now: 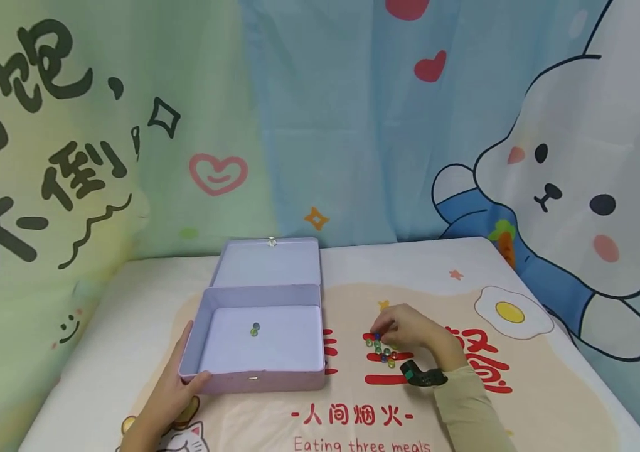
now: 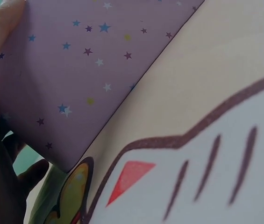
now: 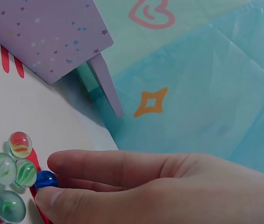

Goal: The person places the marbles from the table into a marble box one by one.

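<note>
A lilac box lies with its lid folded back, and two small marbles rest on its floor. My left hand grips the box's near left corner, thumb on the front rim; star prints cover the box wall in the left wrist view. To the right, my right hand reaches down over a cluster of glass marbles. Its thumb and forefinger pinch a dark blue marble at the cluster's edge. Green and red-yellow marbles lie right beside the fingertips.
A printed tablecloth with red characters, a fried egg and a cat covers the table. Behind it hangs a curtain with a large white cartoon bear and hearts. A black band sits at my right wrist.
</note>
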`<state>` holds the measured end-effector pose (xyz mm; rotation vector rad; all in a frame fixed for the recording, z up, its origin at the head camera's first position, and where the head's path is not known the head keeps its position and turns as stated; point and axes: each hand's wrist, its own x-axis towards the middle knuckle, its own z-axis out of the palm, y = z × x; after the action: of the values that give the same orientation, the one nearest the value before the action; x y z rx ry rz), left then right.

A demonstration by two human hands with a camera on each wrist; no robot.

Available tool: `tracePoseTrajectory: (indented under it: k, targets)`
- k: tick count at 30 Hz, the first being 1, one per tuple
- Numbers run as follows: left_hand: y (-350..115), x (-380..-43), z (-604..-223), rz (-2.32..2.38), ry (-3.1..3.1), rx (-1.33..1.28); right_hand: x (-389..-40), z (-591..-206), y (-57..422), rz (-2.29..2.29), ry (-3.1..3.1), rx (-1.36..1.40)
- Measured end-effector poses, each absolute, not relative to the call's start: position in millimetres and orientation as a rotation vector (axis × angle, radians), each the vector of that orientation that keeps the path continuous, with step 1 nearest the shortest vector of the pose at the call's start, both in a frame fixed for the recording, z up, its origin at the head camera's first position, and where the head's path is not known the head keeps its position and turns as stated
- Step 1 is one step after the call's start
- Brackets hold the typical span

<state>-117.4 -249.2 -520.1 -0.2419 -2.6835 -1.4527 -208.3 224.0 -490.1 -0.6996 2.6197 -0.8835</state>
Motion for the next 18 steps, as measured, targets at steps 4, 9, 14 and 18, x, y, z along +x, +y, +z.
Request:
tracePoseTrajectory:
  k: [4,9,14,18]
  targets:
    - [-246.4,-118.8,-522.2,-1.463,-2.661,-0.265,-207.7,-489.0,225.5,-0.867,2.631,-0.715]
    - [-244.9,-118.4,-523.9,-1.470,-2.659,-0.274,-204.6,-491.5,223.9,-0.885,2.627,-0.678]
    - [-246.1,-118.5,-521.8,-1.464,-2.675,-0.239,-206.2,-493.0,220.9,-0.881,2.639,-0.692]
    - [-248.3,-117.7,-521.8,-1.478,-2.682,-0.238,-207.5,-493.4,217.5,-0.866,2.652,-0.640]
